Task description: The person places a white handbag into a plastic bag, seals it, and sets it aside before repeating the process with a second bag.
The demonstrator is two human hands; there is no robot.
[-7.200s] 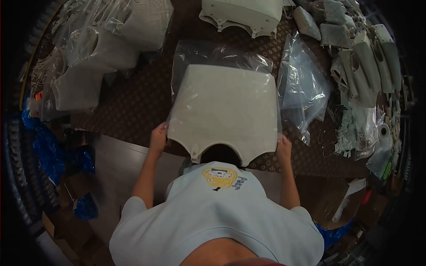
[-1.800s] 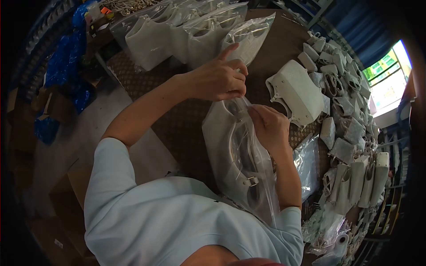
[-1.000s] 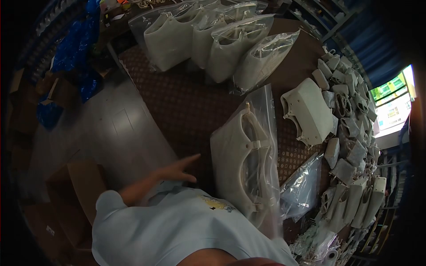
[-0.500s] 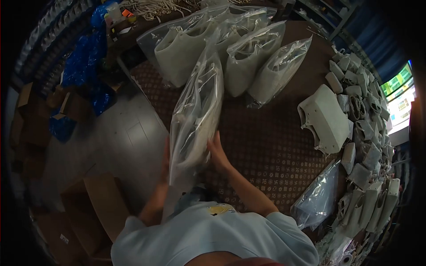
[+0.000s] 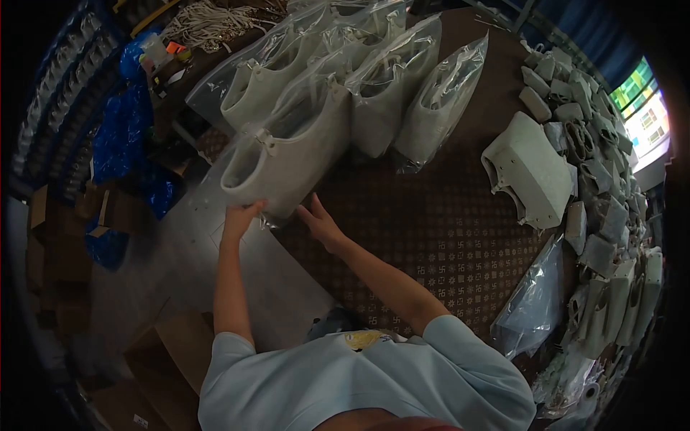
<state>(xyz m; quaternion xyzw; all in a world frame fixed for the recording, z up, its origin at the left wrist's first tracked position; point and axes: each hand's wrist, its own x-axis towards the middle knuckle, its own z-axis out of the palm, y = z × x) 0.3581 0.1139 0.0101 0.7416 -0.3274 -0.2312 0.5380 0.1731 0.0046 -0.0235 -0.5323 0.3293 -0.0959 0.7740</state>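
Note:
A pale handbag [image 5: 287, 161] in a clear plastic bag lies tilted at the near left edge of the brown patterned table. My left hand [image 5: 244, 218] grips its lower left end through the plastic. Beside the lower right end of the same bag is my right hand [image 5: 320, 224], thumb and fingers apart, its fingertips close to the plastic. Just beyond stand more bagged pale handbags, one [image 5: 376, 118] directly to the right and another [image 5: 438, 108] farther right.
An unwrapped pale handbag [image 5: 528, 172] lies on the table [image 5: 402, 230] at right, near an empty plastic bag [image 5: 532, 302] and a heap of pale pieces [image 5: 596, 172]. Open cardboard box [image 5: 169, 352] at lower left; blue plastic [image 5: 122, 144] and pale cords [image 5: 208, 25] at upper left.
The bagged handbag has moved forward and turned from upright before my chest to lying beside the others. Both arms have reached forward, and my right hand has opened beside it.

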